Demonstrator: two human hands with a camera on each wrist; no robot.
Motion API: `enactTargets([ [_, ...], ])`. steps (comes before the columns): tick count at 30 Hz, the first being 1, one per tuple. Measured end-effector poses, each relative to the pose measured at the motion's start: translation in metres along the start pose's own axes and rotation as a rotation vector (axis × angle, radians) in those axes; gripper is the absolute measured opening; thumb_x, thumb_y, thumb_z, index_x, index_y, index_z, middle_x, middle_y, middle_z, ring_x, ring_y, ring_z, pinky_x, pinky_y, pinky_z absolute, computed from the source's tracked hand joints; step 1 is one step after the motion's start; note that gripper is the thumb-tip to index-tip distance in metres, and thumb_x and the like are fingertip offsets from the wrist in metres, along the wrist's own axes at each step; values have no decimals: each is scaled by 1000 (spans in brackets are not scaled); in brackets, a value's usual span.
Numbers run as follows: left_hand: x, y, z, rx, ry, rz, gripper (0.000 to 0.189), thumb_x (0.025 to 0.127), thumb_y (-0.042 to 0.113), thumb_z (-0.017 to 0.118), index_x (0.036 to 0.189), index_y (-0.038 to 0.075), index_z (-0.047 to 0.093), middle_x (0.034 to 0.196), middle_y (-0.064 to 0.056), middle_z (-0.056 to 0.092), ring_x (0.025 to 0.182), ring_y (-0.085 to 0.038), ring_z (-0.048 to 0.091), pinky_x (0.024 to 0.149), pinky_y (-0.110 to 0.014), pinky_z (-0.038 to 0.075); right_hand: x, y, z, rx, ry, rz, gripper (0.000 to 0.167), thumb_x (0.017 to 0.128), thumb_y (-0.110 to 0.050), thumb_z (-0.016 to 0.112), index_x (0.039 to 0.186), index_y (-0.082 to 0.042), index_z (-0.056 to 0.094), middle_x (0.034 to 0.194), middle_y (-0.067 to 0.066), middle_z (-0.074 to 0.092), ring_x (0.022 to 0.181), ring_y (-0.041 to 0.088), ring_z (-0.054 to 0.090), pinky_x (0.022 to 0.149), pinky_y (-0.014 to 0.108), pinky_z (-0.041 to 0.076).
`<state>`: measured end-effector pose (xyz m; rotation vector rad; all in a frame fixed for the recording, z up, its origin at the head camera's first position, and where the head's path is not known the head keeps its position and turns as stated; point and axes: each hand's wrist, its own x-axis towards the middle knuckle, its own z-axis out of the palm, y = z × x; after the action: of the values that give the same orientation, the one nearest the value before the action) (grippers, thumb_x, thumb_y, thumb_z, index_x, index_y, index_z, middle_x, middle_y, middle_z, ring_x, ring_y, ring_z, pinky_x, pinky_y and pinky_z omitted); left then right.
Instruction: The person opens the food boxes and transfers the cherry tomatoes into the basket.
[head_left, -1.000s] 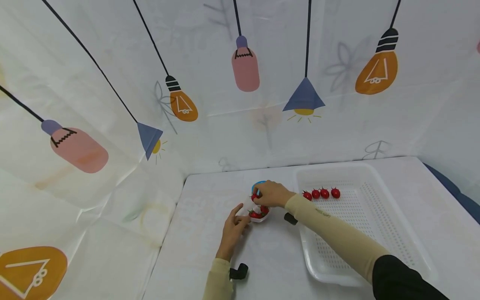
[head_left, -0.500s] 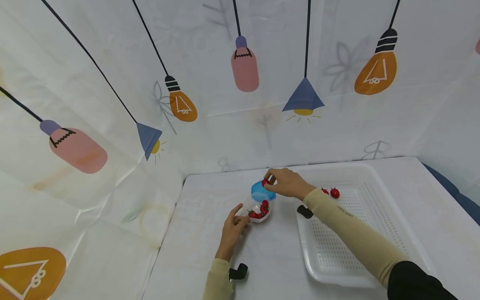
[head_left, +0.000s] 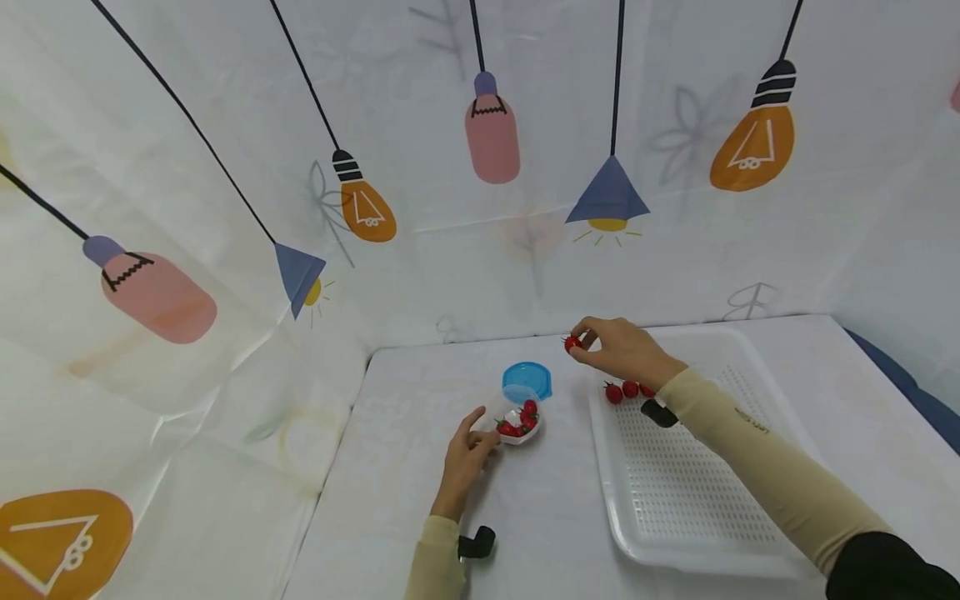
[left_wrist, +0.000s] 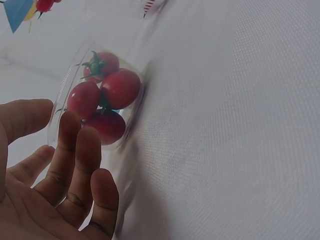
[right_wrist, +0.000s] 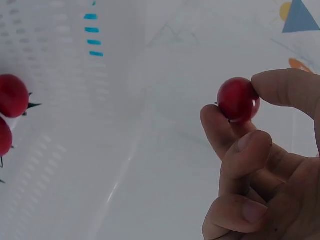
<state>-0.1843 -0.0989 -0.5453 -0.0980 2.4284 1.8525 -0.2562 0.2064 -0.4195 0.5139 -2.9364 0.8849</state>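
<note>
In the right hand (head_left: 618,346), one tomato (right_wrist: 239,100) is pinched; near it, more tomatoes (right_wrist: 11,95) lie in the tray (head_left: 697,500), others in the open box (head_left: 517,440) by the spread left hand (head_left: 463,465), so maybe part done

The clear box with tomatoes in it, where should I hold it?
Probably by the box's outer walls, coming from the left, where the left hand is. Its top is open and tomatoes sit inside, so fingers fit better outside; the blue lid lies at its far side.
</note>
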Motion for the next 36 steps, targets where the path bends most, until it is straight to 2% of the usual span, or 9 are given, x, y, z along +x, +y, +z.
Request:
enactTargets([
  [3, 4, -9, 1, 9, 5, -4, 58, 100, 29, 65, 153, 17, 44, 102, -9, 72, 93, -27, 67, 77, -38, 49, -6, 10, -8, -7, 26, -1, 38, 96, -39, 66, 124, -12, 66, 104, 5, 73, 94, 26, 65, 84, 51, 53],
  [6, 6, -12, 1, 4, 1, -1, 59, 99, 32, 67, 152, 19, 46, 101, -7, 73, 92, -24, 67, 76, -36, 50, -13, 21, -16, -16, 41, 19, 39, 97, -41, 65, 124, -13, 66, 105, 6, 73, 92, 26, 66, 81, 50, 53],
  [13, 5, -14, -1, 0, -5, 10, 59, 98, 32, 68, 151, 19, 47, 100, -6, 73, 90, -23, 67, 74, -34, 49, -30, 50, -33, -29, 37, 67, 42, 98, -44, 64, 124, -11, 65, 109, 10, 72, 92, 26, 65, 77, 49, 52],
  [15, 3, -10, -1, 3, -4, 8, 59, 99, 30, 67, 152, 17, 46, 101, -8, 73, 92, -27, 67, 75, -36, 49, -34, 59, -36, -34, 34, 84, 46, 98, -47, 63, 125, -11, 65, 110, 11, 72, 94, 28, 65, 77, 50, 52],
  [21, 5, -13, -2, 0, -10, 9, 59, 99, 30, 67, 152, 17, 46, 99, -5, 73, 91, -24, 67, 73, -34, 49, -46, 86, -39, -63, 12, 115, 52, 97, -52, 63, 125, -8, 64, 110, 12, 72, 95, 31, 66, 73, 50, 53],
  [22, 7, -18, -2, -1, -11, 10, 59, 98, 32, 68, 152, 19, 47, 98, -3, 73, 89, -21, 67, 72, -32, 49, -48, 90, -39, -68, 8, 119, 52, 97, -51, 63, 125, -8, 64, 110, 12, 72, 95, 31, 66, 72, 50, 53],
  [31, 6, -15, -1, 4, -8, 7, 59, 98, 32, 67, 152, 19, 46, 97, -2, 73, 89, -21, 67, 73, -31, 49, -55, 118, -36, -86, -32, 139, 52, 96, -48, 65, 122, -2, 64, 106, 15, 71, 92, 34, 67, 70, 51, 54],
  [36, 6, -15, -1, -16, -14, 17, 60, 98, 31, 68, 152, 17, 46, 99, -6, 73, 91, -24, 67, 74, -33, 49, -61, 130, -30, -85, -53, 138, 48, 97, -43, 65, 119, -1, 65, 102, 14, 72, 89, 32, 68, 70, 49, 54],
])
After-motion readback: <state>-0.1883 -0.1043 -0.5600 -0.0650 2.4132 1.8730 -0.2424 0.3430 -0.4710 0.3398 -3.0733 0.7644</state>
